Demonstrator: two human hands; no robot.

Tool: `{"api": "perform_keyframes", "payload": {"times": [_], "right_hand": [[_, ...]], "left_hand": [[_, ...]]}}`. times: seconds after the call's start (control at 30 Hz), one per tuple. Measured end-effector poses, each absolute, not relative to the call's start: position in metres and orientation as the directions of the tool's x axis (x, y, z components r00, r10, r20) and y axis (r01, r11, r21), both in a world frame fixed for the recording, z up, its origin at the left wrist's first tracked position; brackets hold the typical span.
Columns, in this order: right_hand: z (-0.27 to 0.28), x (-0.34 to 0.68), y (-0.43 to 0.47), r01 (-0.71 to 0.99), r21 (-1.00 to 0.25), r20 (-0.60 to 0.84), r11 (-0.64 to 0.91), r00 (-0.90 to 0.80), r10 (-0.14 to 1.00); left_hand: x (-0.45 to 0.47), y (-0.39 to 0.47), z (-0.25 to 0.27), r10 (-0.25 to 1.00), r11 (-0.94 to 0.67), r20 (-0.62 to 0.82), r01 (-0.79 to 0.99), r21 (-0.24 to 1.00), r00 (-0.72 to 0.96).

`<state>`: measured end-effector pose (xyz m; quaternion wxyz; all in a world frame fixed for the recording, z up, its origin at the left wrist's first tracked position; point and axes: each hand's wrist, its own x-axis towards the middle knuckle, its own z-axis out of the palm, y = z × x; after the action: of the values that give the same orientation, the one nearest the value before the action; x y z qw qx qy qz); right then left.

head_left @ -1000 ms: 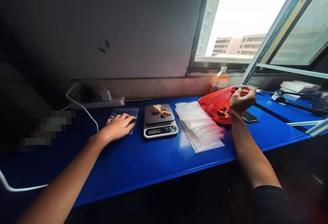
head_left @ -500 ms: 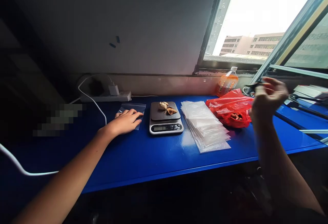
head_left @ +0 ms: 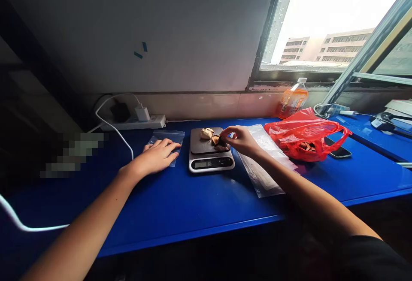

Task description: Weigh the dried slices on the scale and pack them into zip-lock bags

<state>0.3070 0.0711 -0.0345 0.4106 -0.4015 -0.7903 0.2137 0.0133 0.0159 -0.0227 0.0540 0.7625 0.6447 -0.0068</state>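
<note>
Left of the scale, the left hand rests, fingers spread, on a bag; on the scale, a dried piece lies at the right hand's bent fingers, grip unclear, best kept light without pressing down.

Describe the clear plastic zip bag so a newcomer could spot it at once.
On the glossy blue tabletop, find the white-and-grey digital scale. Just to its left lies the small clear plastic zip bag. Unlike the fanned pile of translucent plastic bags right of the scale, this one lies beneath the left hand.
</note>
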Motion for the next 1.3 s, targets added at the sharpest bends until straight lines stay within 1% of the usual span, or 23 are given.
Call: {"api": "perform_keyframes", "payload": {"times": [0.13, 0.2, 0.27, 0.37, 0.5, 0.57, 0.63, 0.73, 0.8, 0.83, 0.87, 0.9, 0.93, 1.0, 1.03, 1.07, 1.1, 1.13, 1.17, 1.23, 1.3], "right_hand": [[-0.046, 0.301, 0.072, 0.563, -0.463, 0.593, 0.685, -0.377, 0.711], [-0.048, 0.296, 0.072, 0.600, -0.410, 0.609, 0.687, -0.380, 0.696], [-0.046, 0.293, 0.070, 0.621, -0.396, 0.626, 0.677, -0.356, 0.693], [-0.035, 0.300, 0.065, 0.613, -0.407, 0.686, 0.677, -0.284, 0.670], [-0.010, 0.332, 0.060, 0.649, -0.382, 0.804, 0.658, -0.118, 0.583], [0.000, 0.356, 0.062, 0.679, -0.408, 0.848, 0.611, 0.034, 0.528], [0.005, 0.386, 0.067, 0.679, -0.497, 0.843, 0.541, 0.229, 0.487], [0.005, 0.434, 0.079, 0.639, -0.633, 0.774, 0.438, 0.498, 0.392], [0.001, 0.460, 0.086, 0.619, -0.695, 0.718, 0.366, 0.618, 0.320], [-0.002, 0.467, 0.089, 0.612, -0.718, 0.696, 0.332, 0.638, 0.329], [-0.004, 0.470, 0.092, 0.627, -0.720, 0.692, 0.297, 0.613, 0.382], [-0.007, 0.468, 0.096, 0.659, -0.701, 0.694, 0.274, 0.541, 0.475], [-0.009, 0.462, 0.099, 0.695, -0.665, 0.689, 0.274, 0.429, 0.584], [-0.013, 0.439, 0.109, 0.775, -0.539, 0.626, 0.331, 0.105, 0.773], [-0.015, 0.426, 0.114, 0.808, -0.462, 0.554, 0.367, -0.061, 0.830], [-0.016, 0.412, 0.121, 0.844, -0.366, 0.449, 0.393, -0.210, 0.869], [-0.018, 0.400, 0.127, 0.868, -0.281, 0.341, 0.410, -0.309, 0.888], [-0.020, 0.390, 0.133, 0.884, -0.203, 0.236, 0.421, -0.373, 0.897], [-0.023, 0.383, 0.138, 0.892, -0.150, 0.156, 0.426, -0.404, 0.901], [-0.029, 0.377, 0.145, 0.890, -0.136, 0.090, 0.434, -0.426, 0.900], [-0.036, 0.380, 0.149, 0.875, -0.135, 0.079, 0.465, -0.458, 0.885]], "left_hand": [[0.015, 0.016, -0.023, 0.985, -0.146, -0.087, 0.988, 0.046, 0.150], [0.018, 0.015, -0.020, 0.983, -0.146, -0.105, 0.989, 0.034, 0.149], [0.020, 0.013, -0.017, 0.981, -0.146, -0.122, 0.989, 0.020, 0.148], [0.021, 0.012, -0.016, 0.980, -0.142, -0.139, 0.990, 0.001, 0.141], [0.020, 0.014, -0.017, 0.979, -0.152, -0.138, 0.988, -0.005, 0.149], [0.020, 0.014, -0.018, 0.980, -0.150, -0.134, 0.989, -0.003, 0.148], [0.019, 0.015, -0.018, 0.980, -0.153, -0.131, 0.988, -0.003, 0.151], [0.018, 0.015, -0.019, 0.979, -0.164, -0.126, 0.987, 0.004, 0.163], [0.017, 0.016, -0.020, 0.979, -0.165, -0.122, 0.986, 0.012, 0.165], [0.018, 0.016, -0.021, 0.980, -0.161, -0.117, 0.987, 0.012, 0.161], [0.018, 0.016, -0.022, 0.983, -0.151, -0.108, 0.988, 0.009, 0.152], [0.019, 0.016, -0.023, 0.985, -0.138, -0.099, 0.990, 0.003, 0.138], [0.020, 0.015, -0.024, 0.988, -0.123, -0.090, 0.992, -0.004, 0.122], [0.022, 0.014, -0.025, 0.992, -0.099, -0.075, 0.995, -0.012, 0.098], [0.023, 0.014, -0.025, 0.994, -0.087, -0.072, 0.996, -0.013, 0.086], [0.023, 0.013, -0.025, 0.994, -0.078, -0.071, 0.997, -0.012, 0.077], [0.023, 0.013, -0.025, 0.995, -0.069, -0.070, 0.998, -0.012, 0.068], [0.023, 0.012, -0.025, 0.996, -0.061, -0.067, 0.998, -0.014, 0.060], [0.023, 0.011, -0.024, 0.997, -0.053, -0.063, 0.998, -0.018, 0.052], [0.021, 0.011, -0.024, 0.997, -0.047, -0.054, 0.998, -0.029, 0.046], [0.018, 0.011, -0.025, 0.998, -0.047, -0.046, 0.998, -0.029, 0.046]]}}
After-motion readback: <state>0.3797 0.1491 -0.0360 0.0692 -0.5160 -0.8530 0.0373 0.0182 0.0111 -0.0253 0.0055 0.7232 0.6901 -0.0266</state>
